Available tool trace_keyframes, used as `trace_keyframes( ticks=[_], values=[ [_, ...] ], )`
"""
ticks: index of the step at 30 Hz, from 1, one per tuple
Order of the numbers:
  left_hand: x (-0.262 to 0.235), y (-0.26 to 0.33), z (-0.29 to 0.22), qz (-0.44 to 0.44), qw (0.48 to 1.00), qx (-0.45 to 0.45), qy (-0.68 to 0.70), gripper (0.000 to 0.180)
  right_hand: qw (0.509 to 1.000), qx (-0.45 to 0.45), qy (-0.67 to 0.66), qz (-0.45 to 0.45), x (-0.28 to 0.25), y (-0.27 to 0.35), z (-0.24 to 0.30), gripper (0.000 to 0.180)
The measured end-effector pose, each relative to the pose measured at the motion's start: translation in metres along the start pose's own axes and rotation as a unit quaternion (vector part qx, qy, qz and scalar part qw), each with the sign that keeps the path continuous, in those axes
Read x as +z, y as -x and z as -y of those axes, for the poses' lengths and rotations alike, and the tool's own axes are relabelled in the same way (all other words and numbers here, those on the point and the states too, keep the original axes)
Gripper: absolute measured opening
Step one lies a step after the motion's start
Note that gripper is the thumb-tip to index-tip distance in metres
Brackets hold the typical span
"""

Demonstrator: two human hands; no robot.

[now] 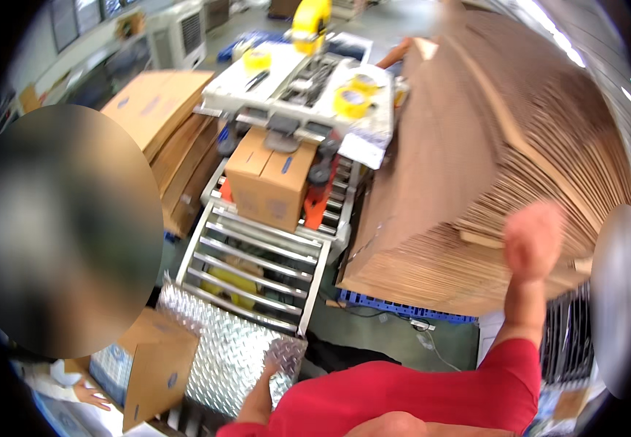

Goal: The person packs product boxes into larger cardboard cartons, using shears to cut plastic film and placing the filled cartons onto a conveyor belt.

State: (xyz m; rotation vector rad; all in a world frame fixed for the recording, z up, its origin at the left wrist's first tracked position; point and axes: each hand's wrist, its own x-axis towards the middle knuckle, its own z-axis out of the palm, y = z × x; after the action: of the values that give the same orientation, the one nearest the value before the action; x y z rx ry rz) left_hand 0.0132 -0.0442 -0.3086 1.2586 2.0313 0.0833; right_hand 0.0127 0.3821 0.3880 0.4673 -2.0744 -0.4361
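Note:
My left hand (pixel 280 358) is low over the right edge of a silvery diamond-plate metal sheet (pixel 221 346); its fingers are smeared, and whether it touches the plate I cannot tell. My right hand (pixel 536 237) is raised in front of the layered edges of a tall stack of flattened cardboard boxes (pixel 432 167). It looks rounded and blurred, its fingers not distinct. A closed brown carton (pixel 275 178) sits inside a carton-sealing machine (pixel 232 91), beyond a roller conveyor (pixel 250 266).
At the lower left, another person's hand (pixel 91 395) is beside an open carton (pixel 159 364) with packages inside. Rolls of yellow tape (pixel 352 102) lie on the machine. More cardboard (pixel 159 109) stands at its left. A blue pallet (pixel 403 306) supports the right stack; a cable (pixel 439 353) crosses the floor.

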Motion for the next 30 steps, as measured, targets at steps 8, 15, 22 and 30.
trace_keyframes(
  ticks=[8,15,22,30],
  values=[
    [0.057,0.197,-0.036,-0.071,0.777,-0.410,0.473,0.051,0.904,0.222,0.222,0.290,-0.044,-0.121,-0.136,0.043],
    [0.081,0.233,-0.050,-0.214,0.809,-0.320,0.444,0.057,0.959,0.190,0.158,0.141,-0.103,-0.066,-0.160,0.057],
    [-0.216,0.209,-0.209,-0.341,0.846,0.053,0.406,0.041,0.964,0.033,0.262,-0.018,-0.178,-0.046,0.013,0.028],
    [-0.407,0.245,-0.306,-0.344,0.498,0.270,0.749,0.031,0.951,-0.024,-0.266,0.155,-0.165,0.108,0.271,0.026]
  ],
)
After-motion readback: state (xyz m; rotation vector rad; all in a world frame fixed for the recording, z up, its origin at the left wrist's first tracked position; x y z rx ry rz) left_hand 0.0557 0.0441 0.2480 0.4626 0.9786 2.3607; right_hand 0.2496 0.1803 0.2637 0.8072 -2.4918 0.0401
